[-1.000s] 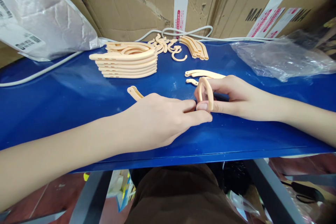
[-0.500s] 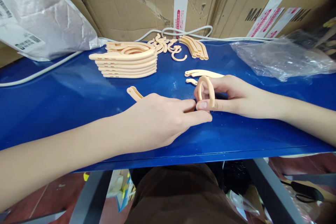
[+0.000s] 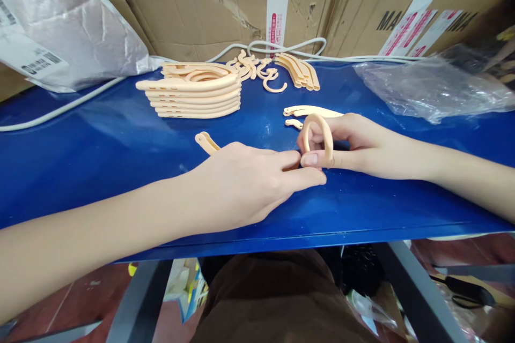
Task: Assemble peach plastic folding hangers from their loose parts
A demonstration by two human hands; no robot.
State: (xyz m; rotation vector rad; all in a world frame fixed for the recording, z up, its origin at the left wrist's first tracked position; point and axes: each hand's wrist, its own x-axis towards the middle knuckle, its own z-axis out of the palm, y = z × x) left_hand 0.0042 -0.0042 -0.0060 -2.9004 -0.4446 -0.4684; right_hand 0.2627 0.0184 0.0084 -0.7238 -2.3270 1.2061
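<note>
My left hand (image 3: 253, 187) is closed, palm down, around a cream plastic hanger arm (image 3: 206, 143). One end of that arm sticks out past the back of the hand; the rest is hidden. My right hand (image 3: 362, 144) pinches a curved cream hanger hook (image 3: 328, 136) between thumb and fingers, its loop standing up. Both hands' fingertips meet, and the joint between hook and arm is covered by them. Just beyond the right hand lie a long hanger arm (image 3: 314, 111) and a short hanger piece (image 3: 294, 124), both partly hidden by that hand.
Behind, on the blue table (image 3: 120, 161), sit stacked hanger parts (image 3: 193, 102), a pile of loose hooks (image 3: 246, 67) and several hanger arms (image 3: 300, 72). A silvery bag (image 3: 84, 27), clear plastic bag (image 3: 438, 91), white cable (image 3: 72, 106) and cardboard boxes (image 3: 193, 0) line the back.
The hook in my right hand has turned slightly, its loop leaning a little further right. My left hand has hardly moved, and the parts on the table lie as before.
</note>
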